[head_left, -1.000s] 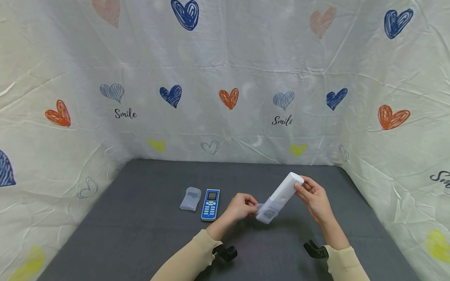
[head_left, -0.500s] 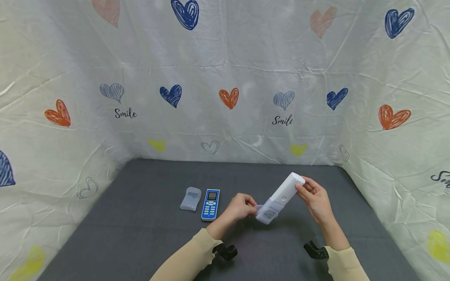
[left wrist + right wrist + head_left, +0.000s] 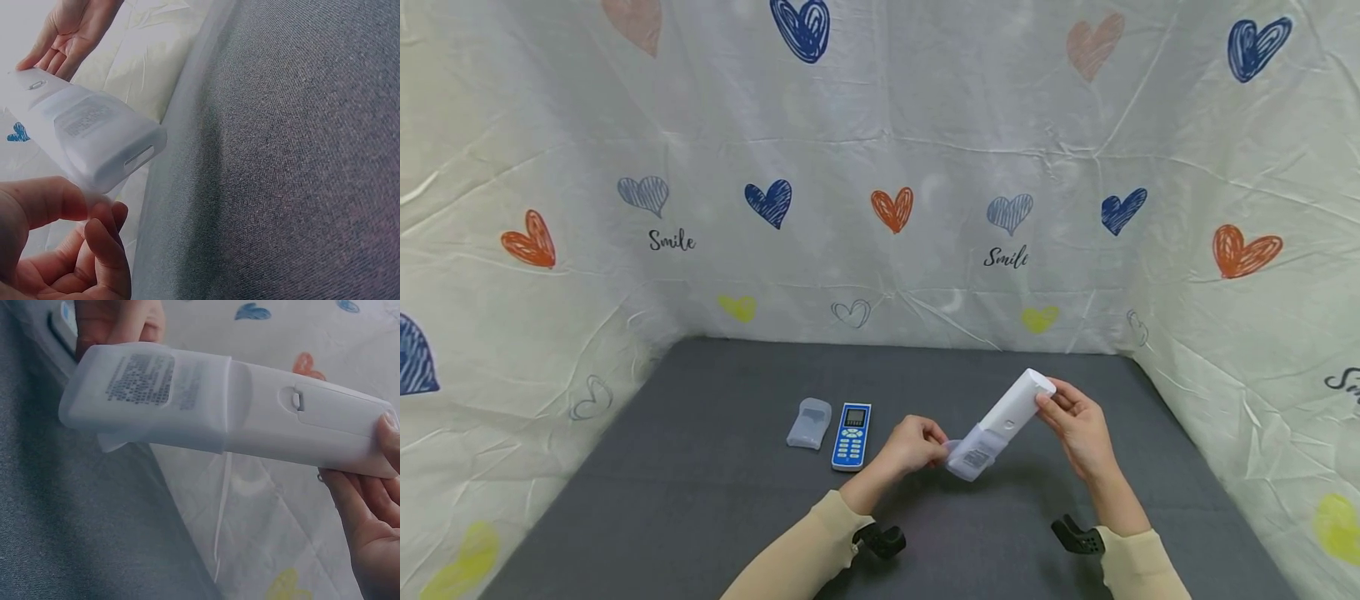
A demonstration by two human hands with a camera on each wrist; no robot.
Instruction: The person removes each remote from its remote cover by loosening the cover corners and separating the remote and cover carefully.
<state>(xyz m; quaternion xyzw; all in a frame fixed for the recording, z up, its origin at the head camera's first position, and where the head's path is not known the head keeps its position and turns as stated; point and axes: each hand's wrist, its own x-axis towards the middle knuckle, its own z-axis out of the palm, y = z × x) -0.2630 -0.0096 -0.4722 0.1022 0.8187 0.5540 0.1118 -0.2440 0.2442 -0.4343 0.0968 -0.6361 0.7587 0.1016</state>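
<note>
My right hand (image 3: 1078, 429) grips the upper end of a white remote control (image 3: 1018, 404), tilted above the table with its back and battery cover (image 3: 344, 409) showing. A translucent sleeve (image 3: 976, 454) with printed text covers the remote's lower half. At the sleeve's lower end, the left wrist view shows a rectangular slot (image 3: 139, 159). The left hand (image 3: 917, 442) pinches a translucent flap at the sleeve's edge between thumb and fingers. The remote's button side faces away.
A blue remote control (image 3: 852, 437) with a small screen lies face up on the dark grey table (image 3: 700, 517), left of my hands. Beside it lies a second translucent holder (image 3: 809, 423). A white curtain (image 3: 820, 258) printed with hearts surrounds the table's back and sides.
The head view has shifted very slightly. Both hands keep the same hold on the white remote control and its sleeve, with hardly any movement.
</note>
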